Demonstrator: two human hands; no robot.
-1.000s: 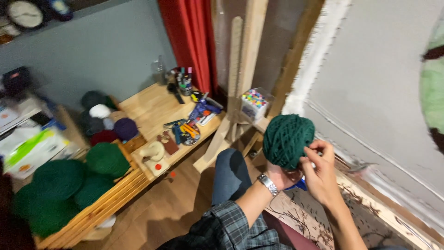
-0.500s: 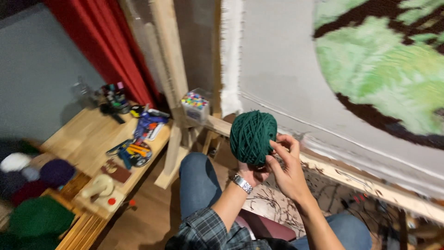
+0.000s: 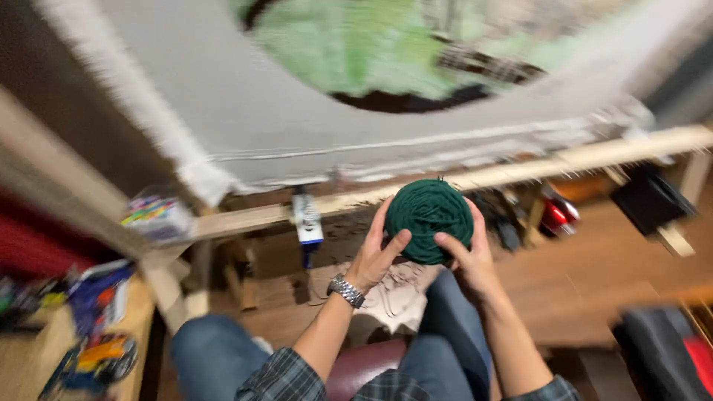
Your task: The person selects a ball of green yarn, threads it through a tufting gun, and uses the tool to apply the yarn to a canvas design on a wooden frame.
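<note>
A dark green ball of yarn (image 3: 428, 217) is held up in front of me between both hands. My left hand (image 3: 377, 254), with a metal watch on the wrist, grips its left side with the thumb across the front. My right hand (image 3: 468, 256) cups its right side and underside. Behind the ball hangs a grey stretched cloth (image 3: 297, 111) with a green tufted patch (image 3: 371, 52), fixed on a wooden frame (image 3: 520, 172). My knees in blue jeans (image 3: 215, 349) show below.
A low wooden table (image 3: 44, 349) at the left carries colourful items and a box of markers (image 3: 152, 212). A small white and blue bottle (image 3: 307, 223) hangs on the frame rail. Dark objects (image 3: 650, 200) and a black and red bag (image 3: 668, 356) lie at the right on the wooden floor.
The view has swung to the right, away from the table with yarn balls and toward the cloth frame. The green ball stays in both hands; my left thumb now lies across its front.
</note>
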